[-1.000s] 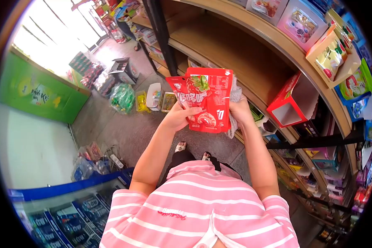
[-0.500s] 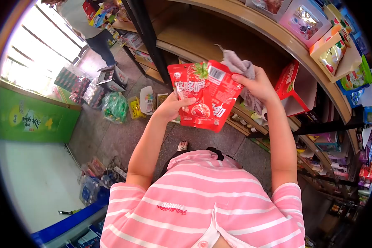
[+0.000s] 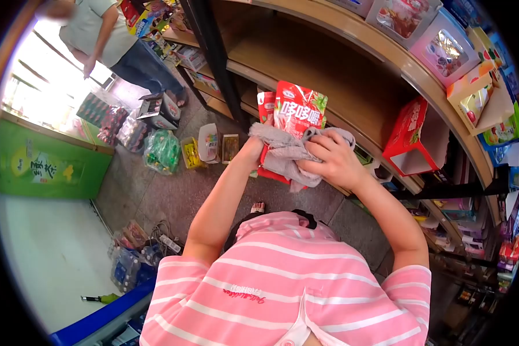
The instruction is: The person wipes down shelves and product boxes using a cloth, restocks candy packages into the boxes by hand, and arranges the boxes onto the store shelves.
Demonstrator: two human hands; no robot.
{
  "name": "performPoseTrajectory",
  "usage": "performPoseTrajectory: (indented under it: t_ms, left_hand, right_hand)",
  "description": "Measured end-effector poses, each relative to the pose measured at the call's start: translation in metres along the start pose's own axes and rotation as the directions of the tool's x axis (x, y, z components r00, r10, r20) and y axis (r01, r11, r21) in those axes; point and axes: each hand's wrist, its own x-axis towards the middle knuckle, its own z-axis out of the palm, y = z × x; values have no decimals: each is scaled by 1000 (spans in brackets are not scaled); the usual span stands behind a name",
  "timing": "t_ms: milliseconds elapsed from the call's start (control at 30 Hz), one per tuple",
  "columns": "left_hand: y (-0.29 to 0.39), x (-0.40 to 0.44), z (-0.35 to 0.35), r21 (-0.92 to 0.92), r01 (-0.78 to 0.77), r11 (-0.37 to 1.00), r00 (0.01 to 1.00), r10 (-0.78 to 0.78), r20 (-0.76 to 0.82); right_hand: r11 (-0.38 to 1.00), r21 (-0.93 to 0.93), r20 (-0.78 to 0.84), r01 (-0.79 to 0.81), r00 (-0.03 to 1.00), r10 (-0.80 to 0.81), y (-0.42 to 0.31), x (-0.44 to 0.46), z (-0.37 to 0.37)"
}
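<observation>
A bright window [image 3: 24, 81] glares beyond the grey floor [image 3: 155, 196] and wooden shelves [image 3: 294, 49].

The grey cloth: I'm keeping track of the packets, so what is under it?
Under the grey cloth are at least two red packets; their tops show above it and a red edge below. Their middle parts are covered.
</observation>
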Motion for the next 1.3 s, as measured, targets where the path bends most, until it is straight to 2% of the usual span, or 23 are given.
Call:
performPoseTrajectory:
  t_ms: [100, 233, 300, 333, 367, 433, 500, 533, 600, 667, 733, 767, 800, 833, 900, 967, 1000, 1033, 1100, 1133, 1167, 1233, 1300]
  left_hand:
    - [4, -4, 16, -258, 2, 966, 992, 30, 120]
    - [1, -7, 31, -302, 7, 953, 995, 23, 98]
    - [-6, 6, 25, -77, 18, 997, 995, -10, 101]
    - [0, 14, 30, 103, -10, 995, 999, 13, -30]
    - [5, 19, 27, 102, -9, 995, 999, 13, -30]
    - [14, 28, 20, 43, -21, 999, 974, 30, -225]
    - [13, 31, 13, 120, -129, 984, 960, 154, -233]
    - [17, 28, 11, 245, -75, 966, 965, 132, -226]
    - [10, 28, 11, 303, -72, 950, 971, 136, -197]
    - [5, 30, 14, 337, -43, 940, 984, 99, -151]
    - [-5, 40, 29, 454, -44, 890, 991, 96, -91]
    - [-11, 39, 33, 541, -70, 838, 988, 132, -75]
    - [-11, 36, 45, 638, -128, 759, 985, 172, -8]
    - [-23, 44, 49, 769, -388, 508, 881, 449, 149]
    - [-18, 39, 53, 774, -247, 583, 960, 258, 111]
    - [-17, 30, 60, 787, -230, 572, 970, 203, 136]
    - [-17, 22, 61, 796, -209, 568, 977, 152, 148]
    - [-12, 21, 64, 801, -218, 558, 976, 148, 162]
    - [-6, 16, 67, 702, -142, 698, 990, 99, 102]
    - [3, 19, 72, 482, -72, 873, 989, 2, 146]
    - [0, 19, 73, 481, -72, 874, 989, 1, 146]
    - [-7, 27, 74, 363, -138, 922, 983, 83, 164]
    - [-21, 39, 76, 377, -212, 902, 974, 225, 11]
  right_hand:
    - [1000, 10, 46, 2, 999, -2, 0, 2, -7]
    - [998, 54, 138, 45, 989, -52, -5, 1, -16]
    - [990, 68, 208, 120, 969, -132, -7, 3, -15]
    - [993, 46, 245, 105, 963, -113, -6, 2, -12]
    - [993, 47, 246, 105, 963, -113, -6, -4, -10]
    - [979, 120, 357, -167, 927, 114, -7, -18, -11]
    - [977, 104, 439, -188, 890, 125, -1, -34, -9]
    - [867, 235, 329, -439, 875, 354, 8, -58, -1]
    - [500, 467, 130, -729, 616, 777, 20, -65, 2]
    - [367, 550, 3, -751, 441, 898, 24, -65, -3]
    - [574, 171, -131, -801, 559, 819, 9, -13, -1]
    - [535, 258, -43, -805, 543, 838, 8, -13, -4]
    - [620, 95, -128, -779, 608, 783, -1, 2, 7]
    - [663, -138, -208, -736, 676, 707, 2, 13, 25]
    - [609, -63, -217, -790, 607, 765, 9, 9, 28]
    - [359, 16, -28, -933, 359, 933, 32, -4, 22]
    - [328, -7, -26, -945, 328, 944, 51, -25, 27]
    - [126, 480, 95, -868, 194, 976, 77, -72, 37]
    - [163, 382, 52, -910, 198, 979, 79, -82, 38]
    - [-129, 772, 203, -622, 50, 978, 75, -89, 38]
    - [-402, 905, 406, -141, -3, 914, 67, -96, 40]
    - [-592, 781, 575, 198, 140, 806, 48, -78, 32]
    - [-636, 751, 603, 176, 207, 770, 35, -70, 42]
